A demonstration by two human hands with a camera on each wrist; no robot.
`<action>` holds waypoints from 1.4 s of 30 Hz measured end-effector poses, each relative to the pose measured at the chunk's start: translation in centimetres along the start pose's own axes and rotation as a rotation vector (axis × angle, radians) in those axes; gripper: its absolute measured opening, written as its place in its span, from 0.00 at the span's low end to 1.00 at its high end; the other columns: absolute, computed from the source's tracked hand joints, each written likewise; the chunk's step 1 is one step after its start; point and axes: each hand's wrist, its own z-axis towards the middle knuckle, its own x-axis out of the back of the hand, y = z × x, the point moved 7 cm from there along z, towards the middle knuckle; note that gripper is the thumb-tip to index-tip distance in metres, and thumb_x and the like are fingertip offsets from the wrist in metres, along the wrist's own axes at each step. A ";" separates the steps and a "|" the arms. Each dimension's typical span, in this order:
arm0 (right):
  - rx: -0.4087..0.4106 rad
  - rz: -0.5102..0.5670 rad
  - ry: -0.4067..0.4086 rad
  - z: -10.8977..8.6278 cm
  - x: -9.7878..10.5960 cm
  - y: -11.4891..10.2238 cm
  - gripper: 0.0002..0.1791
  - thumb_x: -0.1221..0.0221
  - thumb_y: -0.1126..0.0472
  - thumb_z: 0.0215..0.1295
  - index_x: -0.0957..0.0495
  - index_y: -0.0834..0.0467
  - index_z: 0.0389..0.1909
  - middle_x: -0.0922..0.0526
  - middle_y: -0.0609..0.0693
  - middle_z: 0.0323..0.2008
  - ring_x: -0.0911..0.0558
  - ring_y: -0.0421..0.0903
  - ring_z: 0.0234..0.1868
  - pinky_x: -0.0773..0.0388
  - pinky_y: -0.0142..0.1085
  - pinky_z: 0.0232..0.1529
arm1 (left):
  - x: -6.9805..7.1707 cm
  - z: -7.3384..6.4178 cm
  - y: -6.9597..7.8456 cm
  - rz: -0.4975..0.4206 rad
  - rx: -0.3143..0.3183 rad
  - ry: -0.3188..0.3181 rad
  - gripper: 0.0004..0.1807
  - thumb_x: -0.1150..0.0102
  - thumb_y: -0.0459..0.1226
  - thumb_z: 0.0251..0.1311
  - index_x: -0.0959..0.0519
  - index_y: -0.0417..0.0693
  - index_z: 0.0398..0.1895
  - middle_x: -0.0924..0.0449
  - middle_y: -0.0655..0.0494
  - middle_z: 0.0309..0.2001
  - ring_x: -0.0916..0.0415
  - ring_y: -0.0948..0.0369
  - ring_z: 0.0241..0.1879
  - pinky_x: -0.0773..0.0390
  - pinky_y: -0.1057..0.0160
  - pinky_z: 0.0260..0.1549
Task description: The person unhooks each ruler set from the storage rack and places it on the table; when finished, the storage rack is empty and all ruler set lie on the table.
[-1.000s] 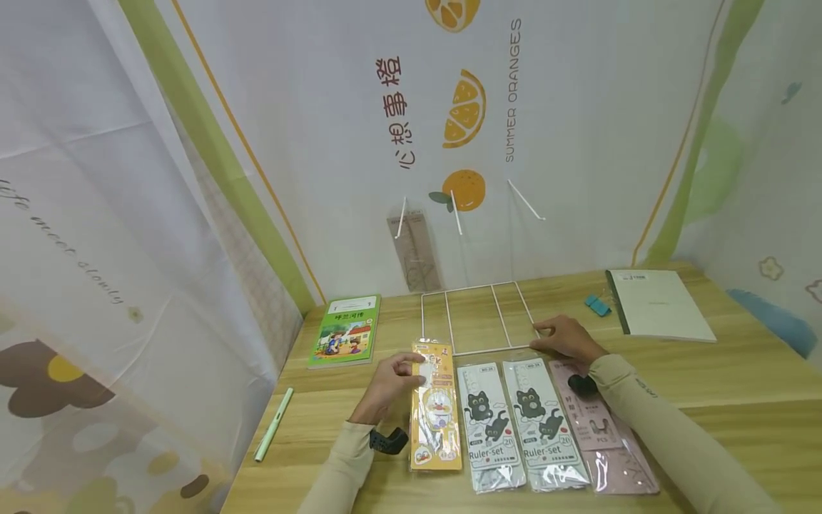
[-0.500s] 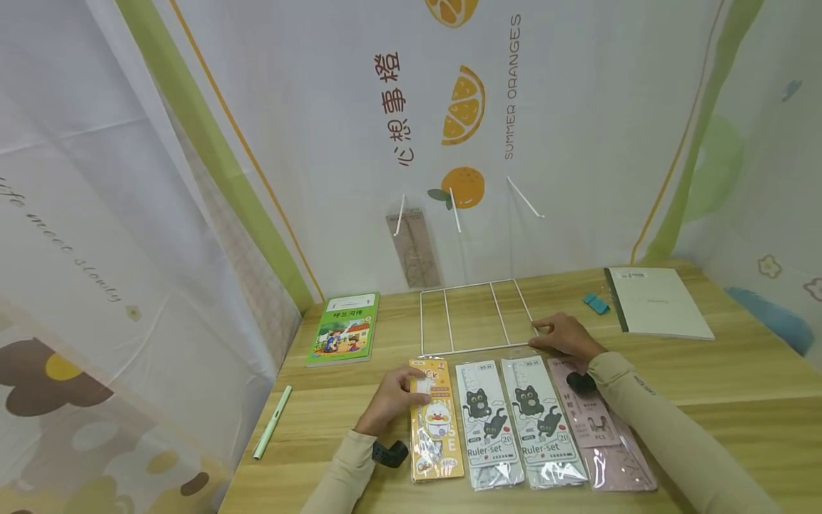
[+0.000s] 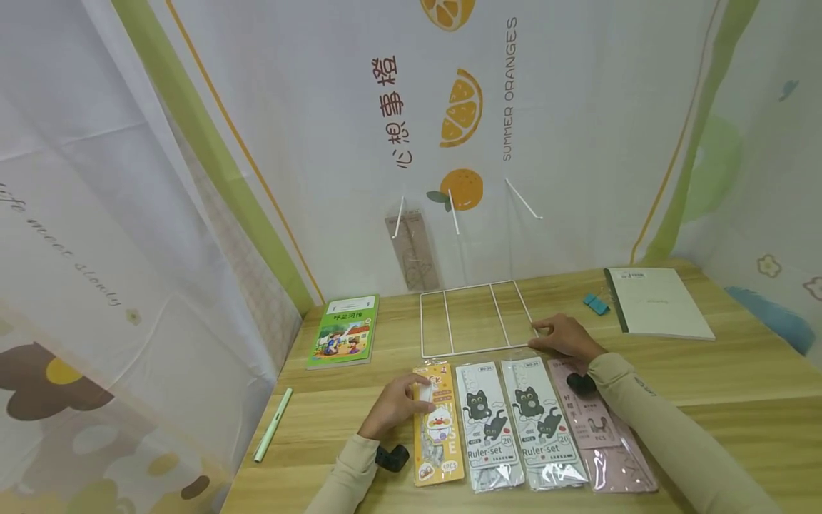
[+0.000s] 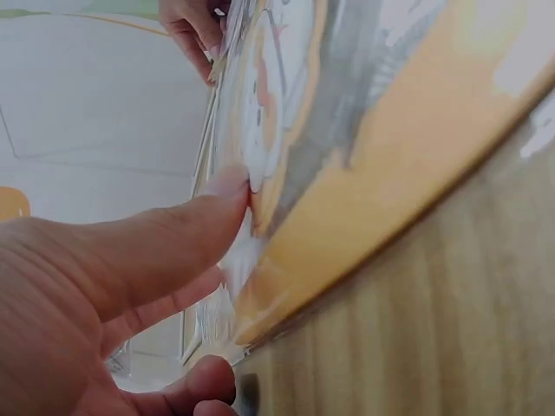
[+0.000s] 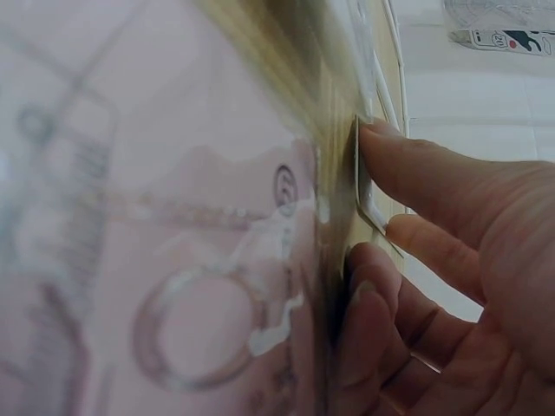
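Observation:
My left hand (image 3: 394, 405) rests on a yellow ruler-set packet (image 3: 448, 467) with a duck print, which lies upright in line with the others. Its thumb (image 4: 178, 238) touches the clear wrapping, the fingers loosely bent below. Beside it lie two white ruler-set packets with black cats (image 3: 491, 453) (image 3: 555, 457) and a pink packet (image 3: 626, 467). My right hand (image 3: 564, 337) holds the near right corner of a white wire rack (image 3: 478, 352) between thumb and fingers. Pink wrapping fills much of the right wrist view.
Three white hooks (image 3: 454, 214) stick out above the rack, and a brownish ruler packet (image 3: 414, 250) hangs from the left one. A green book (image 3: 343, 332), a mint pen (image 3: 272, 425), a teal clip (image 3: 596, 304) and a white notebook (image 3: 664, 303) lie around.
The yellow packet has slid toward me and slightly to the right, into line with the white packets, my left hand moving along with it. My right hand stays at the rack's corner.

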 end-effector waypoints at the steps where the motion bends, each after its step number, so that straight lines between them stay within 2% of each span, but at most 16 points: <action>1: 0.006 -0.001 0.002 0.0 0.1 0.0 0.34 0.28 0.50 0.58 0.22 0.68 0.60 0.19 0.71 0.52 0.19 0.57 0.46 0.20 0.50 0.46 | 0.0 0.0 0.1 -0.001 -0.002 -0.003 0.23 0.27 0.35 0.56 0.19 0.40 0.55 0.30 0.53 0.29 0.38 0.61 0.25 0.37 0.67 0.23; 4: 0.021 -0.013 0.017 -0.1 0.5 0.1 0.34 0.28 0.50 0.58 0.21 0.68 0.59 0.19 0.71 0.52 0.18 0.57 0.46 0.20 0.50 0.46 | 0.0 0.3 0.3 -0.005 0.002 -0.017 0.23 0.27 0.35 0.56 0.18 0.41 0.55 0.31 0.54 0.27 0.39 0.61 0.24 0.37 0.68 0.22; 8: 0.048 -0.013 0.030 -0.1 0.5 0.1 0.33 0.28 0.52 0.57 0.21 0.69 0.58 0.16 0.69 0.49 0.20 0.52 0.40 0.21 0.42 0.41 | 0.4 1.3 0.5 -0.013 -0.006 -0.029 0.24 0.27 0.36 0.57 0.19 0.40 0.57 0.34 0.56 0.24 0.40 0.62 0.23 0.38 0.68 0.22; 10: 0.061 -0.002 0.029 -0.1 0.4 -0.1 0.33 0.28 0.53 0.57 0.21 0.70 0.58 0.16 0.69 0.49 0.21 0.50 0.38 0.22 0.40 0.39 | 1.1 2.0 0.7 -0.036 -0.022 -0.022 0.24 0.29 0.36 0.59 0.21 0.38 0.58 0.35 0.56 0.23 0.41 0.62 0.22 0.38 0.67 0.22; 13: 0.064 0.013 0.036 -0.2 0.2 -0.3 0.32 0.27 0.54 0.56 0.21 0.70 0.57 0.17 0.69 0.51 0.18 0.54 0.42 0.20 0.43 0.42 | 2.4 3.5 0.9 -0.097 -0.053 0.012 0.23 0.32 0.35 0.62 0.23 0.35 0.59 0.34 0.54 0.25 0.40 0.62 0.22 0.35 0.66 0.24; 16: 0.054 0.018 0.043 -0.3 0.1 -0.3 0.32 0.27 0.54 0.56 0.20 0.70 0.56 0.18 0.70 0.53 0.17 0.60 0.49 0.18 0.49 0.46 | 3.8 5.3 0.8 -0.134 -0.067 0.075 0.22 0.35 0.35 0.65 0.23 0.35 0.60 0.30 0.52 0.29 0.36 0.61 0.25 0.32 0.66 0.25; 19: 0.041 0.019 0.041 -0.3 -0.1 -0.3 0.31 0.27 0.55 0.56 0.20 0.69 0.56 0.19 0.70 0.54 0.17 0.61 0.49 0.18 0.51 0.47 | 5.6 7.0 0.5 -0.150 -0.083 0.166 0.20 0.38 0.34 0.67 0.22 0.37 0.60 0.26 0.50 0.34 0.29 0.58 0.31 0.28 0.63 0.28; 23: 0.036 -0.004 0.042 -0.2 -0.2 -0.2 0.31 0.27 0.54 0.56 0.20 0.69 0.56 0.18 0.70 0.54 0.17 0.58 0.48 0.19 0.50 0.47 | 8.3 9.5 0.4 -0.210 -0.102 0.293 0.18 0.40 0.34 0.69 0.22 0.42 0.61 0.21 0.45 0.45 0.23 0.48 0.43 0.20 0.46 0.43; 26: 0.028 -0.020 0.048 0.0 -0.1 0.0 0.32 0.27 0.53 0.56 0.20 0.68 0.57 0.17 0.68 0.52 0.18 0.54 0.44 0.19 0.46 0.43 | 10.3 11.6 1.2 -0.257 -0.128 0.356 0.20 0.41 0.35 0.70 0.24 0.45 0.64 0.21 0.41 0.55 0.23 0.47 0.48 0.21 0.43 0.48; 29: 0.005 -0.014 0.043 0.1 0.2 0.2 0.33 0.27 0.52 0.56 0.20 0.66 0.58 0.17 0.68 0.51 0.19 0.52 0.42 0.20 0.44 0.42 | 12.1 13.5 2.6 -0.279 -0.152 0.398 0.24 0.41 0.35 0.70 0.27 0.46 0.68 0.26 0.43 0.64 0.25 0.55 0.45 0.22 0.56 0.43; 30: 0.002 -0.015 0.045 0.1 0.3 0.2 0.33 0.27 0.51 0.56 0.21 0.66 0.59 0.17 0.68 0.51 0.19 0.52 0.42 0.20 0.44 0.42 | 12.6 14.1 3.1 -0.294 -0.157 0.406 0.25 0.41 0.35 0.70 0.28 0.46 0.70 0.28 0.44 0.67 0.27 0.59 0.43 0.25 0.61 0.39; 34: -0.008 -0.004 0.043 0.2 0.6 0.2 0.33 0.27 0.51 0.56 0.21 0.66 0.59 0.18 0.69 0.52 0.19 0.54 0.45 0.20 0.46 0.45 | 14.0 16.0 4.2 -0.392 -0.161 0.417 0.29 0.41 0.36 0.71 0.31 0.54 0.73 0.33 0.48 0.70 0.35 0.63 0.33 0.34 0.64 0.32; 36: -0.012 0.010 0.039 0.2 0.5 0.1 0.34 0.27 0.52 0.56 0.21 0.67 0.59 0.18 0.70 0.52 0.20 0.53 0.44 0.21 0.44 0.44 | 14.4 16.6 4.7 -0.440 -0.157 0.412 0.30 0.41 0.37 0.70 0.33 0.56 0.74 0.35 0.48 0.72 0.37 0.62 0.32 0.34 0.61 0.36; 38: -0.024 0.033 0.035 0.2 0.3 0.1 0.34 0.26 0.52 0.56 0.21 0.67 0.59 0.18 0.70 0.52 0.20 0.53 0.43 0.21 0.43 0.43 | 14.6 17.0 5.0 -0.479 -0.152 0.406 0.31 0.39 0.38 0.70 0.33 0.57 0.75 0.38 0.50 0.74 0.37 0.61 0.35 0.32 0.57 0.45; 40: -0.035 0.056 0.027 0.1 0.1 0.2 0.34 0.26 0.53 0.56 0.22 0.67 0.60 0.20 0.71 0.54 0.20 0.56 0.47 0.20 0.46 0.47 | 14.7 17.3 5.4 -0.492 -0.138 0.400 0.33 0.38 0.39 0.69 0.34 0.56 0.75 0.39 0.51 0.75 0.36 0.61 0.38 0.33 0.55 0.51; 42: -0.047 0.067 0.026 0.1 -0.1 0.3 0.34 0.27 0.53 0.56 0.22 0.67 0.60 0.20 0.71 0.56 0.19 0.59 0.51 0.20 0.49 0.51 | 14.8 17.5 5.7 -0.506 -0.131 0.393 0.33 0.37 0.40 0.68 0.34 0.53 0.75 0.39 0.51 0.74 0.36 0.62 0.39 0.33 0.55 0.53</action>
